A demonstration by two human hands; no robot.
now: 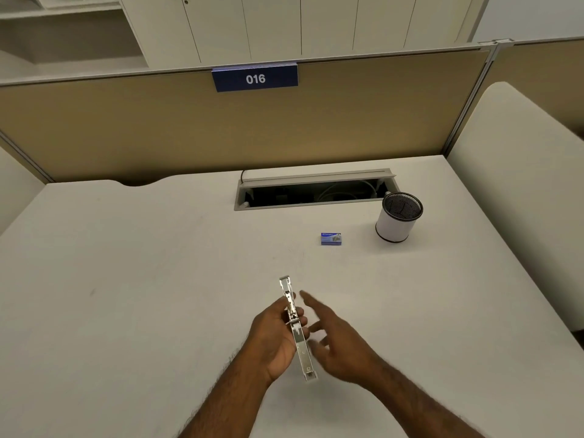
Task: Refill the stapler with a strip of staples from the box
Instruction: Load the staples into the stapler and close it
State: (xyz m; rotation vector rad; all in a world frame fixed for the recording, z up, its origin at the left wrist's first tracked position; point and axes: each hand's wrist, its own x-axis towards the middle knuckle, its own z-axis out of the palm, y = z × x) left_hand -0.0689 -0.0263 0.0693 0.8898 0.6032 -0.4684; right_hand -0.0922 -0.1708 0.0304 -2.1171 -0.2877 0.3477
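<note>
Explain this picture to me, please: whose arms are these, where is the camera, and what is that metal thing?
No machine here: these are a person's two bare arms. The single camera sits on the person's head and looks forward and down, so you see the desk as they do.

The left hand grips a metal stapler, which is swung open into one long line, its channel facing up. The right hand is empty, fingers spread, just beside the stapler; it looks blurred, so it is probably moving.

Farther back on the pale desk lies a small blue box of staples, which looks closed and lies apart from both hands. To its right stands a white cup with a dark mesh lining, apparently a pen holder. Behind them is an open cable hatch, and the partition carries a blue sign reading 016.
</note>
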